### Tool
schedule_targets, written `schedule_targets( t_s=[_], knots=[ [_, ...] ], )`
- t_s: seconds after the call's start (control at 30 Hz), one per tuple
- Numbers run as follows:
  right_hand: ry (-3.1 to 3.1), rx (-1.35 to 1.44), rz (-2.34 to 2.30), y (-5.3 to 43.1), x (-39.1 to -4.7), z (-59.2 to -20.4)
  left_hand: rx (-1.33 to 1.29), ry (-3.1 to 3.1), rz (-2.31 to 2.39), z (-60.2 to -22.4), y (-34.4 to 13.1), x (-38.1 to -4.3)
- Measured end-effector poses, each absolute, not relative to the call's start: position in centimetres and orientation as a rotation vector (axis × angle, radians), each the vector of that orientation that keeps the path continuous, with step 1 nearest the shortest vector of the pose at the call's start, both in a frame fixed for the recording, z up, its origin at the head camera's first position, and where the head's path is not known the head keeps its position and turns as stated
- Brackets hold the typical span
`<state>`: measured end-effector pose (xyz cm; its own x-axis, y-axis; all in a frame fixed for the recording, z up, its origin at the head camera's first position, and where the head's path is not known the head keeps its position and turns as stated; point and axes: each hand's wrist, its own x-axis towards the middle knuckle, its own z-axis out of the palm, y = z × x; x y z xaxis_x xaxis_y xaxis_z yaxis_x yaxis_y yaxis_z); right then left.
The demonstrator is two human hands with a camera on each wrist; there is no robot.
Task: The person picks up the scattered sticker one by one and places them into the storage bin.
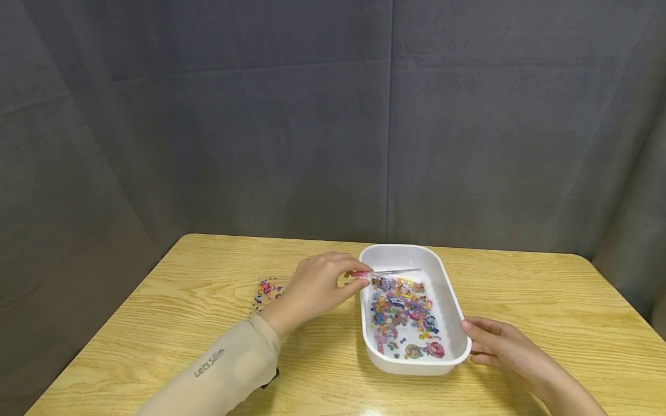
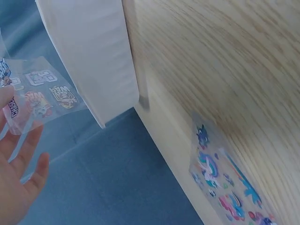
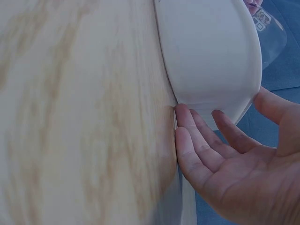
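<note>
My left hand [image 1: 322, 286] pinches a clear sticker sheet [image 1: 387, 282] by its edge, thumb against fingers, above the left rim of a white plastic tray [image 1: 408, 366]. In the left wrist view this sheet [image 2: 49, 91] shows small printed logos and hangs past the fingers. Inside the tray lie clear sheets of colourful cartoon stickers [image 1: 411, 315]. At the tray's near right corner, my right hand [image 1: 504, 346] holds it, thumb at the rim and fingers against the lower outer wall, as the right wrist view of the hand [image 3: 239, 161] shows.
Another clear sticker sheet [image 1: 267, 290] lies on the wooden table [image 1: 218, 271] left of the tray, partly hidden behind the left forearm. A dark grey curtain [image 1: 312, 144] hangs behind the table's far edge.
</note>
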<state>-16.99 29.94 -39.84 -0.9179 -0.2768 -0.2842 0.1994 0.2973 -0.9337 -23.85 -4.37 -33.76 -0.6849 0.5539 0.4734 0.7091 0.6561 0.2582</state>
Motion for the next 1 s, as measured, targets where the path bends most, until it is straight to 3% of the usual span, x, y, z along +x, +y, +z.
schedule_targets(
  t_s=[1.0],
  knots=[
    [2.179, -0.104, -1.678, 29.9, -17.0, -40.0, -1.173, -2.622, -0.425, -35.4, -0.5, -22.8]
  ],
)
